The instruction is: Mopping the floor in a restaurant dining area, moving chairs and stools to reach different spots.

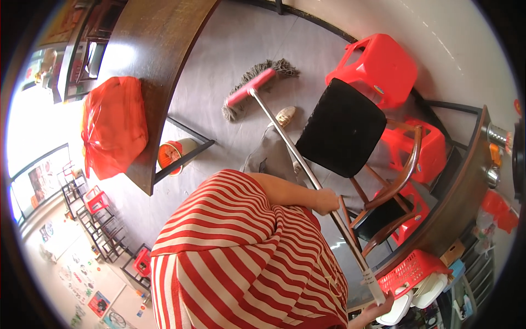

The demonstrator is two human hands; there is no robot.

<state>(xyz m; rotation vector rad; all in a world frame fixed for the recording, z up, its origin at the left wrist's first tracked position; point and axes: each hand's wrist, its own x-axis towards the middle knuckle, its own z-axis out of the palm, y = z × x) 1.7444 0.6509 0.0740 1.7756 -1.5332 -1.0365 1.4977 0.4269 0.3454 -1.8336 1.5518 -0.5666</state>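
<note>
A mop with a silver pole (287, 143), a pink head bar (251, 88) and grey string fringe (284, 68) slants across the view. Its fringe lies spread on the grey floor (219, 49). My left hand (327, 201) is closed round the middle of the pole. Lower down at the right, my right hand (378, 310) is at the pole's pale top end, its fingers curled there and partly hidden. Close beside the pole stands a wooden chair with a black seat (342, 127). My shoe (285, 116) shows just below the mop head.
Red plastic stools (378, 68) stand by the wall at right, near a brown table (438, 227) bearing a red basket (413, 268). Left, a dark wooden table (159, 38) carries a red plastic bag (115, 126); a bin with orange-red contents (171, 156) is beside its leg.
</note>
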